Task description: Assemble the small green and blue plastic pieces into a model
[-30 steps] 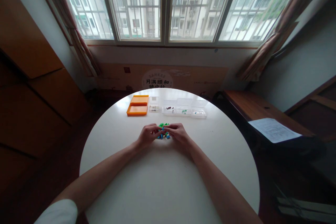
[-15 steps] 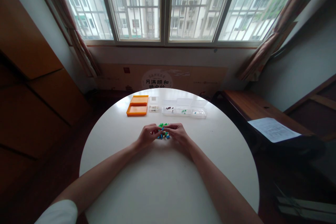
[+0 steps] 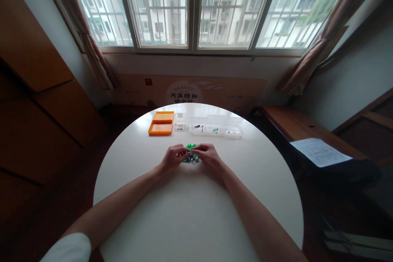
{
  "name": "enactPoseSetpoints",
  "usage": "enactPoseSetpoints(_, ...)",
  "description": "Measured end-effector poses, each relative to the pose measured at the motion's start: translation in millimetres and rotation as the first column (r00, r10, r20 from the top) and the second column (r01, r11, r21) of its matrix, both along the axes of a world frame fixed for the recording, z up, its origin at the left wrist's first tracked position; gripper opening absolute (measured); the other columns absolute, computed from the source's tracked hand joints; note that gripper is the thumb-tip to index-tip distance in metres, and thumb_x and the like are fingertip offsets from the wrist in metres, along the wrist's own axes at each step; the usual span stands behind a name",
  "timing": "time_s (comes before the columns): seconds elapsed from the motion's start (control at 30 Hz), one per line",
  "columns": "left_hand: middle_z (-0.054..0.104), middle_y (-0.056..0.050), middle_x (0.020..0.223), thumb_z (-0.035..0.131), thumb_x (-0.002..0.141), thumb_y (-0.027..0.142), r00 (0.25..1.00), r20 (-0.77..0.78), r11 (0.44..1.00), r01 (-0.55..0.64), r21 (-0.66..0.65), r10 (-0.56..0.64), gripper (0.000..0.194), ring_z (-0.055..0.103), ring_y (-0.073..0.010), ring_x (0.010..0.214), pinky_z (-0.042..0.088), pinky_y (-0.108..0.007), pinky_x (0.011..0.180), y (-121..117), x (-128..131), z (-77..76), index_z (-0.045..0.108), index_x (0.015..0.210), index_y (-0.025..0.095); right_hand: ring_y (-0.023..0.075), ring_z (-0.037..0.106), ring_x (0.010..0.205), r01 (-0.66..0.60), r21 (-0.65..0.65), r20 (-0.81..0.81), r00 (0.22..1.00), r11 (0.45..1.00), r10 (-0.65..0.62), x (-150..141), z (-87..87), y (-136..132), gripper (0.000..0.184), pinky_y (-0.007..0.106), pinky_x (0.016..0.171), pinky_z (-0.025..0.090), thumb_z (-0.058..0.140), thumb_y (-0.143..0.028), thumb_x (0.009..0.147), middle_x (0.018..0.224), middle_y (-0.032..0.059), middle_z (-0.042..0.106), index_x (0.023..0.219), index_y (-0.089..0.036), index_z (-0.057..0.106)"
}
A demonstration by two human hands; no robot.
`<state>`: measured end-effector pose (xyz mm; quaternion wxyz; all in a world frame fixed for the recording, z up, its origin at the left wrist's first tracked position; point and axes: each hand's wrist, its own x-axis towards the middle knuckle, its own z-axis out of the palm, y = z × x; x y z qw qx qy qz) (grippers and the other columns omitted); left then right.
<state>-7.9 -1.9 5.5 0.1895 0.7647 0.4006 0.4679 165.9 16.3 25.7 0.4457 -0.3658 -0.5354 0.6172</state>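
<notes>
Over a small cluster of green, blue and pale toy building blocks [image 3: 192, 146], both hands meet at the middle of the white round table [image 3: 184, 213]. My left hand [image 3: 175, 157] is closed, its fingertips pinched at a small blue building block [image 3: 190, 151]. From the other side my right hand [image 3: 208, 155] pinches at the same spot, fingers closed. The fingers partly hide the block, and its exact shape is too small to tell. More blue blocks [image 3: 196, 159] lie just below the fingertips.
Behind the hands stand an open orange case [image 3: 161, 128], a small clear box [image 3: 180, 127] and a row of clear lidded compartments [image 3: 215, 131] holding small brown and green pieces. A printed sheet [image 3: 319, 151] lies to the right, beyond the table.
The fingertips have shifted very slightly around the small blue block, drawing closer together. Otherwise hands, boxes and the cluster stay in place.
</notes>
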Motion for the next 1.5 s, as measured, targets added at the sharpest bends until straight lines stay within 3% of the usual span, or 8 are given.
enactPoseSetpoints(0.73,0.056,-0.002,0.065,0.057,0.082,0.030,0.999,0.023,0.999,0.045,-0.011,-0.045,0.022,0.048,-0.0072,0.053,0.039,-0.017,0.050,-2.8,0.8,5.0,0.069,0.088,0.012,0.0124,0.057,0.056,-0.028,0.009,-0.050,0.998,1.000,0.029,0.4,-9.7,2.7,0.029,0.024,0.053,0.042,0.078,-0.036,0.052,0.064,0.0049,0.067,0.068,-0.013,0.070)
enactPoseSetpoints(1.5,0.057,-0.003,0.062,0.054,0.083,0.030,0.999,0.019,1.000,0.026,-0.007,-0.026,0.023,0.047,-0.0081,0.054,0.039,-0.019,0.051,-2.3,0.9,4.9,0.069,0.081,0.012,0.0121,0.056,0.056,-0.020,0.002,-0.027,0.999,1.000,0.020,0.1,-3.7,0.5,0.031,0.024,0.053,0.042,0.078,-0.038,0.049,0.064,0.0042,0.067,0.066,-0.013,0.070)
